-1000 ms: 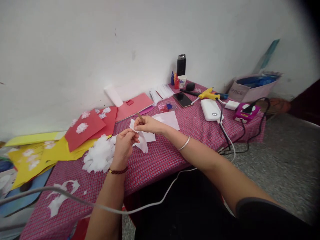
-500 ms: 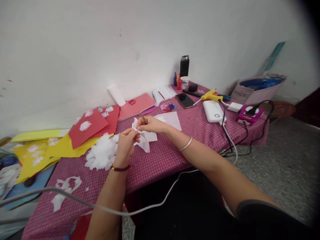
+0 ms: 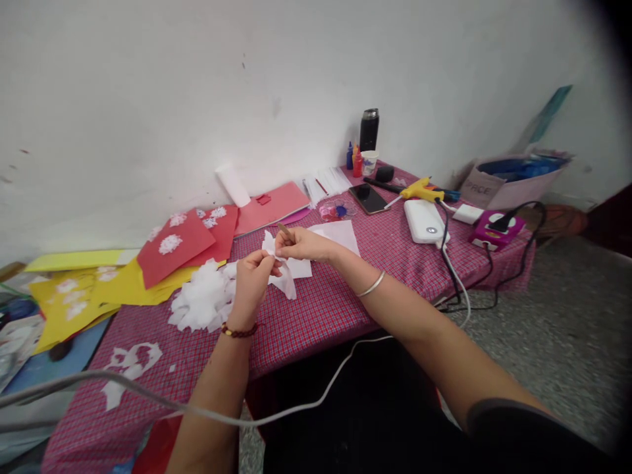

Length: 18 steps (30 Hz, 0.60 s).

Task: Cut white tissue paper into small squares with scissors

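Note:
My left hand (image 3: pixel 253 276) and my right hand (image 3: pixel 303 245) meet above the table, both closed on a thin, crumpled piece of white paper (image 3: pixel 284 283). Its loose end hangs below the fingers. A slim brown stick (image 3: pixel 285 230) also pokes up out of my right hand; its lower part is hidden by the fingers. Just left of my left hand lies a fluffy heap of ruffled white paper (image 3: pixel 202 297). Flat white sheets (image 3: pixel 340 236) lie on the table behind and to the right of my hands.
Red cards (image 3: pixel 172 257) and yellow cards (image 3: pixel 143 284) with white blossoms lie left on the checked tablecloth (image 3: pixel 316 326). A yellow glue gun (image 3: pixel 421 190), phone (image 3: pixel 368 197), power bank (image 3: pixel 424 222) and purple socket box (image 3: pixel 498 230) stand right. A white cable (image 3: pixel 276 416) crosses in front.
The view has shifted slightly. Both hands keep hold of the white paper, with their fingers moved only a little.

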### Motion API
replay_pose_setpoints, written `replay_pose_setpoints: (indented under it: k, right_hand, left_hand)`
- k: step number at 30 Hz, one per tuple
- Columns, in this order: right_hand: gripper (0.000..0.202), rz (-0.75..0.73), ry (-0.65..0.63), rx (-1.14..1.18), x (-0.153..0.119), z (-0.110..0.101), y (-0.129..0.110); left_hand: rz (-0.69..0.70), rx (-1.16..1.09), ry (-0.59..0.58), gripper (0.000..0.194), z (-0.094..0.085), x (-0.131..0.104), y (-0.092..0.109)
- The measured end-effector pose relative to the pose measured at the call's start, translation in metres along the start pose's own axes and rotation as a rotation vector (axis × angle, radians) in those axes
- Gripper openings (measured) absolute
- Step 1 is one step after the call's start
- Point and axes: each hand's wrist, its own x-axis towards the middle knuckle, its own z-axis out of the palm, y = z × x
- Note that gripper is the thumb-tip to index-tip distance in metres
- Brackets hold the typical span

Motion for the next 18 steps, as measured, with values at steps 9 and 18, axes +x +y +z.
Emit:
replay_pose_setpoints:
  k: [9, 18]
  right_hand:
    - [0.005, -0.005, -0.002, 0.0, -0.001, -0.0025, 0.0004]
    - [0.008, 0.006, -0.012, -0.038, -0.002, -0.0018, -0.0024]
  left_hand:
    - [-0.051, -0.088, -0.066, 0.016, 0.0014, -0.0034, 0.0085]
    - [-0.046, -0.04, -0.025, 0.013, 0.0033, -0.0024, 0.0057]
